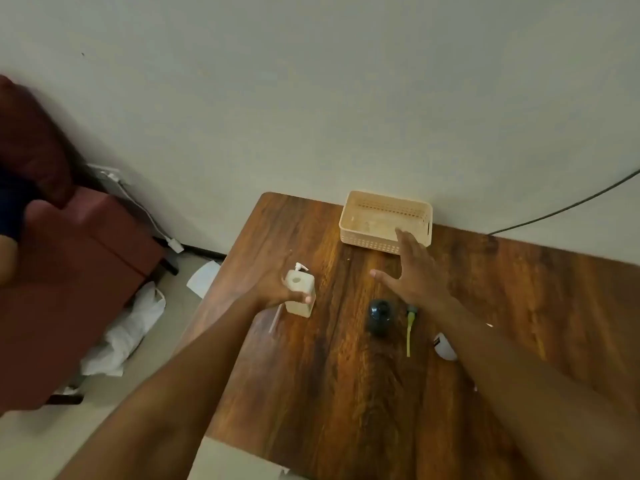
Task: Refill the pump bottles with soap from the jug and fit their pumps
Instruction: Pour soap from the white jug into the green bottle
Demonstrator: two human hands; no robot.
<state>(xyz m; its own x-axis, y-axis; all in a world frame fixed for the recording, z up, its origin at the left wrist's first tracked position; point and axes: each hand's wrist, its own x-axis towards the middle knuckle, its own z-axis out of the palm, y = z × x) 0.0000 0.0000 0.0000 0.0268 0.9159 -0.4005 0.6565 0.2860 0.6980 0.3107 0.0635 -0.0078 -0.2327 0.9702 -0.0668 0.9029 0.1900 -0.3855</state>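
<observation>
Gripping: left hand (273, 289) curls round the square bottle (300, 296), neck open, upright on the table (346, 393).
Right hand (412, 271): fingers spread, holding nothing, above the wood before the basket (386, 218).
Pumps: white one (300, 267) behind the bottle; green one (410, 329) lying beside the dark bottle (379, 317).
Obstruction: right forearm hides part of a white object (445, 348).
Room: pale wall (311, 98), red sofa (69, 271) left.

Dim, soft, motion-blurred, edge-warped

Upright open square cream bottle (300, 295)
</observation>
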